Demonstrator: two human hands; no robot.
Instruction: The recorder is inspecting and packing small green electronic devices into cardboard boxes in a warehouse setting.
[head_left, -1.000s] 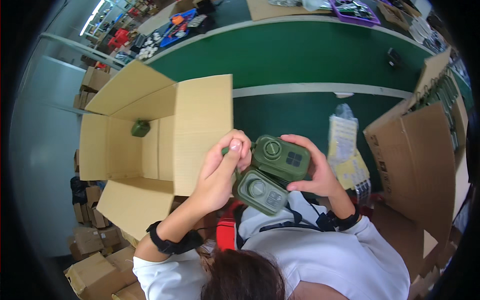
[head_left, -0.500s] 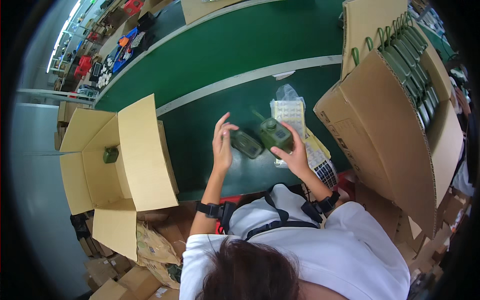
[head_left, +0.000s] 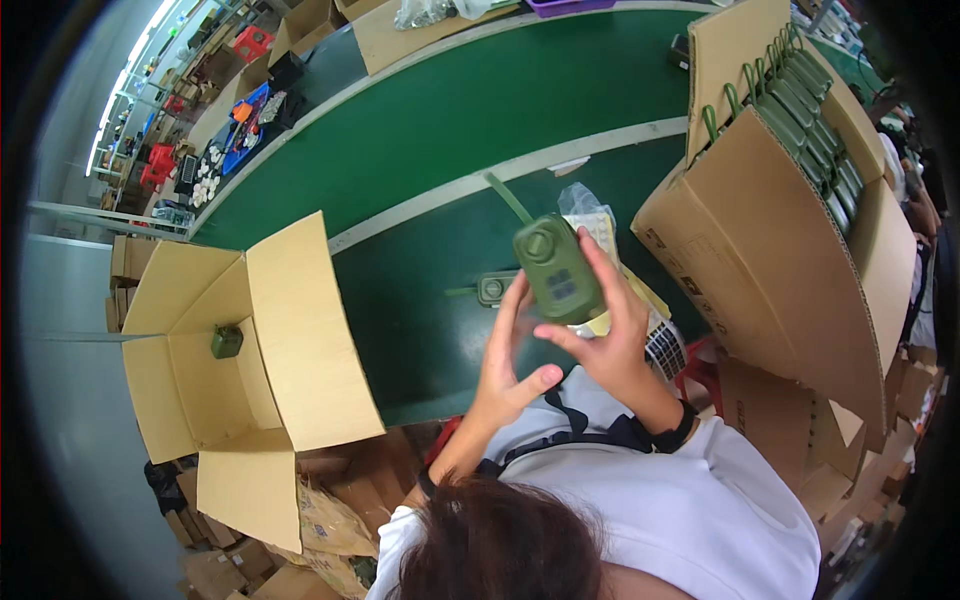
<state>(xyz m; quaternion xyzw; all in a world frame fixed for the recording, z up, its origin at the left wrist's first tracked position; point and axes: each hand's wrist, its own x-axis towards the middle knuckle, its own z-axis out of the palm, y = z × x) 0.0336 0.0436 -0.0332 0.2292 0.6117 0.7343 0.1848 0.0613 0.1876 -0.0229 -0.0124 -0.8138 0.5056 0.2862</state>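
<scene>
My right hand [head_left: 617,332] holds a green walkie-talkie-shaped device [head_left: 560,275] above the table. The device has a round knob on its face, a dark panel and a long green strip or antenna pointing to the upper left. My left hand [head_left: 507,365] is open, its thumb spread and its fingers at the device's left edge; whether they touch it I cannot tell. Behind those fingers a second green device [head_left: 493,289] lies on the table, partly hidden, its strip pointing left. Sheets of labels [head_left: 665,350] and a clear plastic bag [head_left: 580,200] lie beside my right hand.
An open carton [head_left: 310,340] on the left has a small green device [head_left: 227,341] inside. On the right, a tilted carton [head_left: 740,250] holds rows of similar green devices [head_left: 800,110]. A pale ledge [head_left: 450,190] crosses the green table [head_left: 400,360].
The held device has come up and nearer in my right hand. My left hand has moved right, away from the second device, which now lies on the table.
</scene>
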